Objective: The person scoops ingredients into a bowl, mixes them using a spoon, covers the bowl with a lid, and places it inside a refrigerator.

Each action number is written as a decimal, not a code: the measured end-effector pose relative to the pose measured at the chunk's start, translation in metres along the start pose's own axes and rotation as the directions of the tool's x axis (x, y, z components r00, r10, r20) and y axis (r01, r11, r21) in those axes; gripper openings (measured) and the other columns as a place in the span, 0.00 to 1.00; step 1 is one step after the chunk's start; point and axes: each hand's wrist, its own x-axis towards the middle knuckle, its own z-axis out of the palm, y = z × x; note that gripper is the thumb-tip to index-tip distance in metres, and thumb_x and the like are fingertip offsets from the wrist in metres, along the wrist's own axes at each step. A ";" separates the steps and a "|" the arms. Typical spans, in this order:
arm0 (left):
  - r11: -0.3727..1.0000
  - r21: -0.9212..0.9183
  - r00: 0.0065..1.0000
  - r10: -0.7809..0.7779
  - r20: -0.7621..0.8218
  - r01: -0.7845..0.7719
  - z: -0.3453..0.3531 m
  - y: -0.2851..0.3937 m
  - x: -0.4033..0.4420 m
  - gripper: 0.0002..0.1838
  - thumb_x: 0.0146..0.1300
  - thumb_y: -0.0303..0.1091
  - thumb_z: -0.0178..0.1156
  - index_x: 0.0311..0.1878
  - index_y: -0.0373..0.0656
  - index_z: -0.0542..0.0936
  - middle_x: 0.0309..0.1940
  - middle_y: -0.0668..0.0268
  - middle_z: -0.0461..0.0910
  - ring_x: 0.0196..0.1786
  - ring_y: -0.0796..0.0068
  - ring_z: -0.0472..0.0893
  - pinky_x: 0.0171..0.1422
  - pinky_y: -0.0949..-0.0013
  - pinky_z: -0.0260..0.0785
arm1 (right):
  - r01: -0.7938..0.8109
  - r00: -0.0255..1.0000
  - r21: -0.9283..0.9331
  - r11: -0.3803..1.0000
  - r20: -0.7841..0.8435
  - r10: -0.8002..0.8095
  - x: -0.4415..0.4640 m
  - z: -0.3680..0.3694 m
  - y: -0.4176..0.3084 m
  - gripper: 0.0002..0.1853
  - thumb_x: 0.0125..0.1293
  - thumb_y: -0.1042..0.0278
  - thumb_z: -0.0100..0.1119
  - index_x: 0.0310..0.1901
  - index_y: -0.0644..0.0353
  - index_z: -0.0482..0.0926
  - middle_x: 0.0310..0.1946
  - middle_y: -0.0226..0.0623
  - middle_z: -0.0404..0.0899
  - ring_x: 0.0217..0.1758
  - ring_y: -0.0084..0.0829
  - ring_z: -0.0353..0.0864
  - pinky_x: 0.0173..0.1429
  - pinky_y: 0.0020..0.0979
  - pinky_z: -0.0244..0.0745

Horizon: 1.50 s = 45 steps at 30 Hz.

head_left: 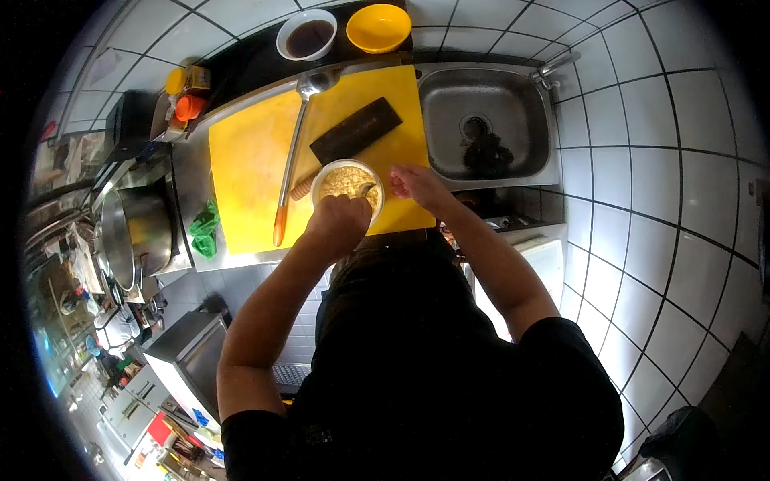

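My left hand is closed at the near rim of a white bowl full of yellowish, crumbly food. It grips a metal spoon, whose end shows in the food; the rest is hidden by my fingers. To the right of the bowl, my right hand hovers with curled fingers, apart from the rim. Whether anything is in it is hidden. Both hands are over a yellow cutting board. Beyond the bowl lies a dark rectangular block. On the left is a long ladle with a wooden handle.
A steel sink with dark scraps around its drain adjoins the board. Behind stand a bowl of dark liquid and a yellow bowl. A green cloth and a large pot are at left.
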 end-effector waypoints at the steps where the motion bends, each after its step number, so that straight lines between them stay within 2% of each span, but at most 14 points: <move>1: 0.999 0.029 0.999 0.038 -0.026 -0.037 0.000 0.002 -0.002 0.06 0.53 0.31 0.64 0.33 0.42 0.80 0.24 0.64 0.79 0.28 0.69 0.82 0.31 0.64 0.73 | -0.002 1.000 -0.010 1.000 -0.005 0.002 0.000 -0.001 0.001 0.21 0.76 0.49 0.51 0.47 0.62 0.79 0.39 0.35 0.78 0.40 0.27 0.77 0.47 0.31 0.76; 4: 0.988 0.051 0.985 0.150 -0.082 -0.146 0.008 0.002 -0.013 0.07 0.51 0.32 0.66 0.31 0.43 0.80 0.25 0.66 0.78 0.29 0.70 0.80 0.31 0.65 0.72 | -0.007 1.000 -0.043 0.999 -0.016 0.006 0.003 -0.003 0.005 0.22 0.76 0.48 0.51 0.46 0.63 0.79 0.39 0.35 0.79 0.39 0.28 0.78 0.47 0.31 0.76; 7: 0.967 -0.051 0.964 0.241 -0.109 -0.248 0.018 -0.001 -0.030 0.17 0.55 0.31 0.63 0.46 0.32 0.78 0.25 0.64 0.78 0.28 0.65 0.80 0.30 0.61 0.72 | 0.009 0.999 -0.073 0.997 -0.035 -0.012 0.003 -0.004 0.006 0.23 0.76 0.48 0.51 0.44 0.64 0.80 0.38 0.35 0.79 0.38 0.28 0.78 0.46 0.32 0.76; 13: 0.980 -0.167 0.989 0.122 0.082 -0.107 0.024 -0.020 -0.061 0.17 0.57 0.28 0.62 0.49 0.29 0.78 0.23 0.64 0.79 0.28 0.64 0.81 0.30 0.60 0.73 | 0.007 0.999 -0.165 0.986 -0.031 -0.012 0.001 -0.005 0.000 0.24 0.77 0.47 0.48 0.49 0.65 0.79 0.41 0.38 0.81 0.43 0.30 0.82 0.51 0.31 0.78; 14: 0.995 -0.088 0.985 0.068 0.156 -0.055 0.020 -0.022 -0.061 0.17 0.58 0.28 0.61 0.49 0.31 0.78 0.23 0.64 0.79 0.28 0.65 0.81 0.30 0.60 0.73 | 0.005 1.000 -0.178 0.984 -0.026 -0.010 0.002 -0.006 0.001 0.24 0.77 0.48 0.49 0.49 0.65 0.80 0.41 0.38 0.81 0.43 0.29 0.82 0.51 0.31 0.78; 17: 0.992 0.008 0.991 -0.129 -0.033 0.130 0.018 -0.023 -0.053 0.09 0.53 0.27 0.64 0.37 0.38 0.78 0.24 0.62 0.81 0.27 0.66 0.82 0.32 0.61 0.75 | 0.012 1.000 -0.177 0.984 0.004 -0.012 0.002 -0.001 -0.002 0.23 0.76 0.49 0.51 0.48 0.65 0.80 0.41 0.36 0.81 0.43 0.28 0.82 0.50 0.30 0.78; 18: 0.983 -0.084 0.965 -0.179 -0.192 0.166 0.021 -0.024 -0.044 0.08 0.55 0.27 0.62 0.38 0.39 0.77 0.24 0.62 0.80 0.28 0.65 0.82 0.31 0.61 0.75 | 0.015 1.000 -0.171 0.985 0.019 -0.012 0.003 0.003 -0.002 0.23 0.76 0.49 0.52 0.48 0.65 0.80 0.40 0.36 0.81 0.43 0.27 0.81 0.50 0.30 0.78; 21: 0.951 -0.132 0.909 -0.307 -0.280 0.280 0.045 -0.023 -0.021 0.05 0.57 0.27 0.59 0.36 0.40 0.77 0.23 0.62 0.79 0.28 0.62 0.82 0.31 0.60 0.75 | 0.044 0.999 -0.174 0.984 0.034 -0.038 0.018 0.007 0.014 0.21 0.75 0.51 0.53 0.49 0.64 0.81 0.40 0.39 0.82 0.43 0.33 0.83 0.51 0.33 0.78; 24: 0.917 -0.241 0.920 -0.361 -0.155 0.319 0.063 -0.011 -0.015 0.02 0.58 0.28 0.57 0.34 0.43 0.76 0.25 0.60 0.79 0.29 0.59 0.82 0.33 0.57 0.76 | 0.262 0.928 -0.681 0.684 -0.017 -0.373 -0.015 0.014 -0.017 0.18 0.72 0.56 0.55 0.52 0.62 0.80 0.43 0.45 0.82 0.47 0.41 0.83 0.53 0.38 0.78; 27: 0.912 -0.283 0.911 -0.361 -0.201 0.299 0.052 -0.009 -0.031 0.03 0.57 0.27 0.58 0.35 0.42 0.76 0.24 0.60 0.79 0.28 0.59 0.82 0.31 0.57 0.75 | 0.410 0.795 -0.844 0.345 0.145 -0.589 -0.037 0.006 -0.010 0.21 0.68 0.61 0.59 0.60 0.60 0.77 0.56 0.53 0.76 0.59 0.50 0.78 0.62 0.46 0.74; 30: 0.886 -0.334 0.864 -0.420 -0.278 0.323 0.043 -0.011 -0.049 0.05 0.56 0.26 0.59 0.37 0.42 0.78 0.22 0.61 0.78 0.27 0.60 0.82 0.29 0.58 0.74 | 0.494 0.682 -0.869 -0.011 0.396 -0.615 -0.045 0.001 0.019 0.27 0.66 0.62 0.62 0.66 0.57 0.72 0.68 0.54 0.63 0.70 0.54 0.67 0.70 0.51 0.68; 33: 0.850 -0.380 0.796 -0.496 -0.346 0.364 0.052 -0.013 -0.060 0.09 0.58 0.25 0.60 0.42 0.43 0.81 0.21 0.62 0.78 0.25 0.62 0.81 0.26 0.60 0.72 | 0.502 0.673 -0.864 -0.044 0.422 -0.608 -0.050 0.009 0.027 0.32 0.62 0.58 0.66 0.67 0.56 0.71 0.71 0.60 0.58 0.72 0.62 0.62 0.70 0.56 0.67; 39: 0.765 -0.483 0.715 -0.612 -0.339 0.425 0.047 -0.005 -0.056 0.08 0.60 0.28 0.64 0.43 0.45 0.83 0.21 0.60 0.79 0.23 0.60 0.81 0.26 0.59 0.72 | 0.510 0.671 -0.855 -0.098 0.466 -0.577 -0.047 0.024 0.037 0.33 0.65 0.51 0.66 0.69 0.52 0.70 0.75 0.53 0.51 0.80 0.56 0.48 0.77 0.58 0.55; 45: 0.726 -0.535 0.680 -0.652 -0.335 0.432 0.041 -0.002 -0.053 0.05 0.62 0.30 0.64 0.42 0.45 0.83 0.20 0.59 0.78 0.23 0.58 0.80 0.26 0.58 0.72 | 0.504 0.671 -0.848 -0.163 0.503 -0.545 -0.051 0.037 0.018 0.30 0.65 0.49 0.66 0.67 0.50 0.73 0.76 0.48 0.51 0.81 0.54 0.44 0.80 0.59 0.45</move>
